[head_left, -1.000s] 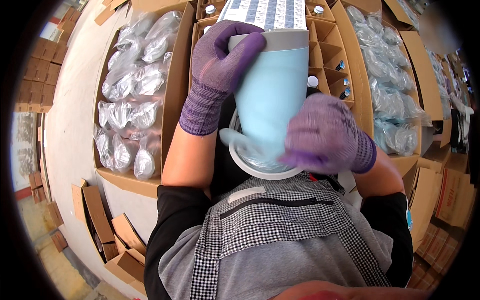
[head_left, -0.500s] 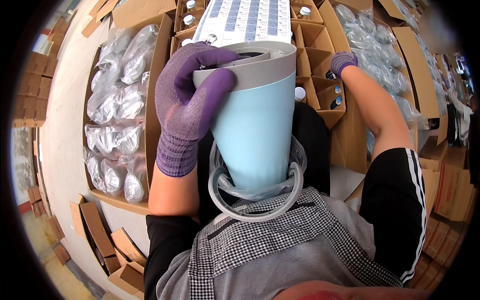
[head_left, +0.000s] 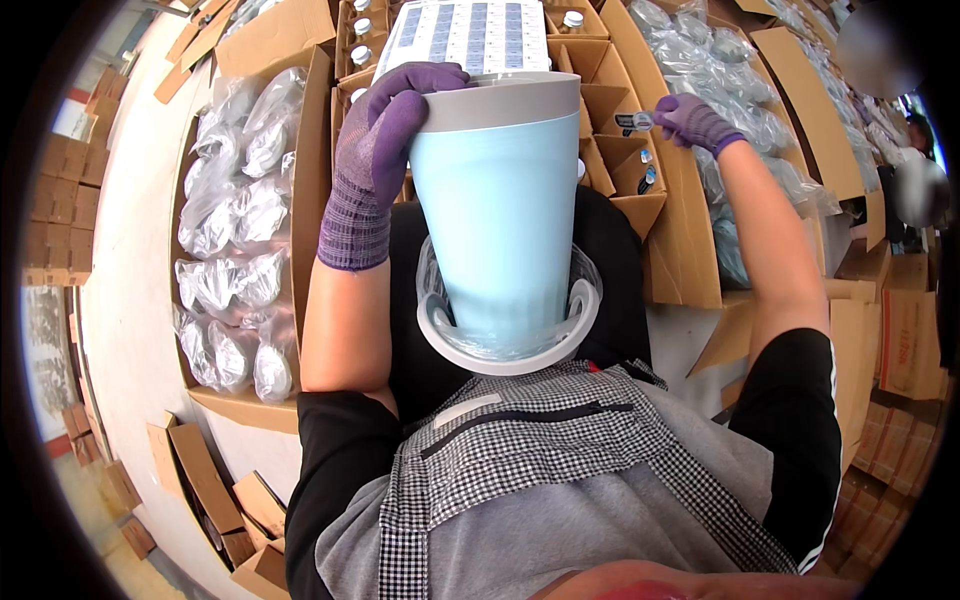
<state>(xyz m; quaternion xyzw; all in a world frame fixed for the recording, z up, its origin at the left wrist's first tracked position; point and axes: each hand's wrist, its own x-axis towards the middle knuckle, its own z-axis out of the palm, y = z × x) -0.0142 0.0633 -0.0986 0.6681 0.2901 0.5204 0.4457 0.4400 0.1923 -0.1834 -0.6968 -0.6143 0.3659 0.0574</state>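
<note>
Bucket, pale blue with a grey rim (head_left: 495, 210), tilts in the middle of the frame, its wide end toward the top. The person's left hand (head_left: 385, 135) is curled over the rim, gripping its left edge; the right hand (head_left: 693, 122), at the upper right, is closed in a pinch on a small dark-and-clear item (head_left: 633, 122) (too small to identify). With just one hand on the rim, the bucket could swing or slip if that grip loosened. Clear film (head_left: 490, 340) gathers about its narrow end, near a grey ring (head_left: 497, 362), and could snag if the bucket were turned. The small item could drop among the cells of the divided carton (head_left: 640, 212) should the pinch slacken.

A printed sheet (head_left: 470, 35) lies over that carton at the top of the frame. A carton (head_left: 318, 150) of bagged pieces (head_left: 225, 280) is on the left, another tall carton (head_left: 690, 270) on the right. Pale floor (head_left: 130, 350) runs down the left side, with stacked boxes (head_left: 62, 180) at the far left and loose cardboard (head_left: 205, 480) at the lower left.
</note>
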